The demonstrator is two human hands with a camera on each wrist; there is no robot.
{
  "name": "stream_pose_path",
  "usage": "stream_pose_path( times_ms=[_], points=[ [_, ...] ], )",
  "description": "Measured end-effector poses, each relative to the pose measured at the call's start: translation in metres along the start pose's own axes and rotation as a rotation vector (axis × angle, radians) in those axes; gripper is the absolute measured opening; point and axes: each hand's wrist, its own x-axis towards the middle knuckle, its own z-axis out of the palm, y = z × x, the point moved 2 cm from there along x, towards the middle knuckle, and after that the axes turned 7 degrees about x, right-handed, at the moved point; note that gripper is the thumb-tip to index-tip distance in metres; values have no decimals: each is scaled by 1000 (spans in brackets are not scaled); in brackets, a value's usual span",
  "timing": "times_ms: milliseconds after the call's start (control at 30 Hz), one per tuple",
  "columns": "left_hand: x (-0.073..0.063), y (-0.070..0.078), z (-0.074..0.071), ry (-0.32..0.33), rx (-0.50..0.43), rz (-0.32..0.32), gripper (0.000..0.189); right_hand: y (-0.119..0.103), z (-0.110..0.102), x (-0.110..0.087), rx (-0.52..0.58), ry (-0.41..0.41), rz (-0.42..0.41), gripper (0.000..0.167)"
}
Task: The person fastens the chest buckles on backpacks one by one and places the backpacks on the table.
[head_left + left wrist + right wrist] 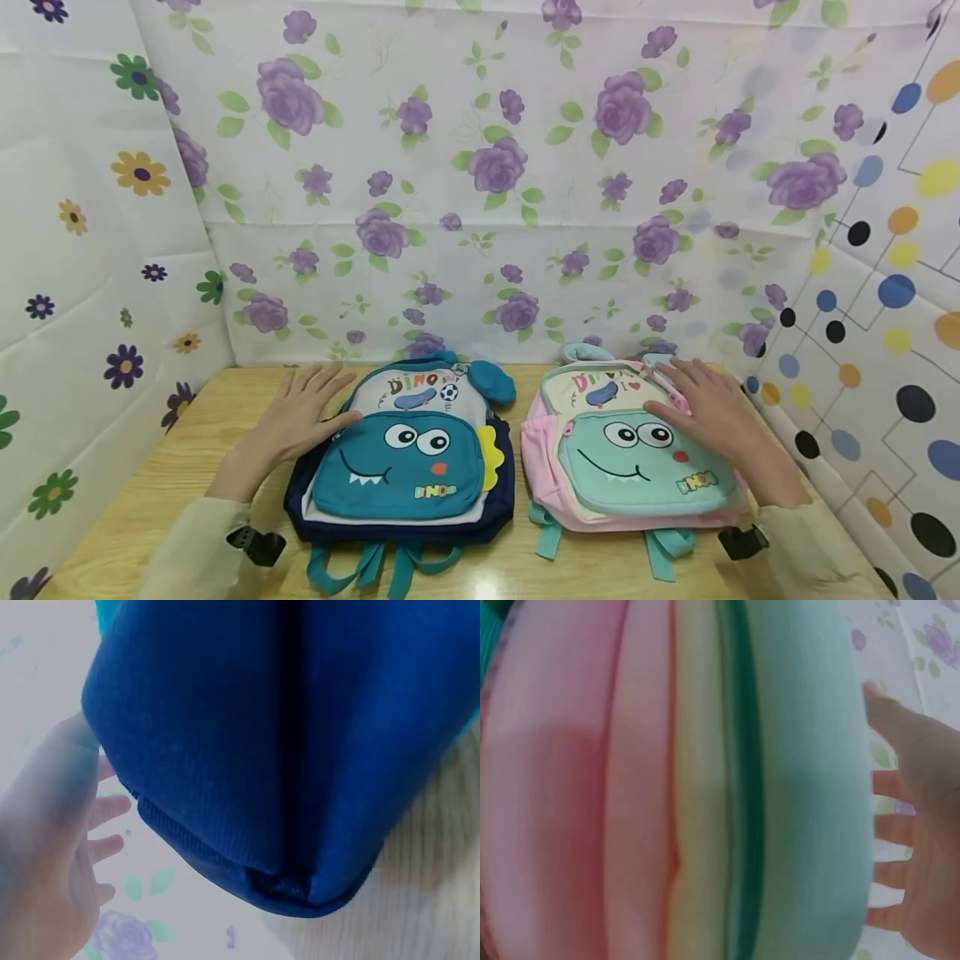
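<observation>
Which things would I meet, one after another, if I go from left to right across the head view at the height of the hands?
Daisy-print cloth → left hand → teal-and-navy dinosaur backpack → mint-and-pink dinosaur backpack → right hand → polka-dot cloth.

Your left sleeve and right sleeve are wrist-length, pale beige and loosely creased. A black band on your left sleeve carries a small, black, block-shaped camera; a similar black camera sits by your right sleeve. Your left grip and right grip are bare.
</observation>
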Motion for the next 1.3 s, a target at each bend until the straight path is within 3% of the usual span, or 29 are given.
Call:
stream_pose_path(
  times_ms=[167,467,700,1000,1300],
  points=[
    [-2,-2,1,4,-81,-24,61,-11,4,2,67,96,-91,62],
    [-14,-10,2,53,-158,-4,44,-35,12,2,143,129,-157,46],
    [-25,-16,4,67,-196,-11,43,-50,15,2,191,120,-198,42],
    [-35,-23,10,42,-237,-35,43,-65,20,5,188,153,-280,39],
    [-44,-30,16,23,-285,-48,44,-81,22,5,217,137,-328,37]
  ],
)
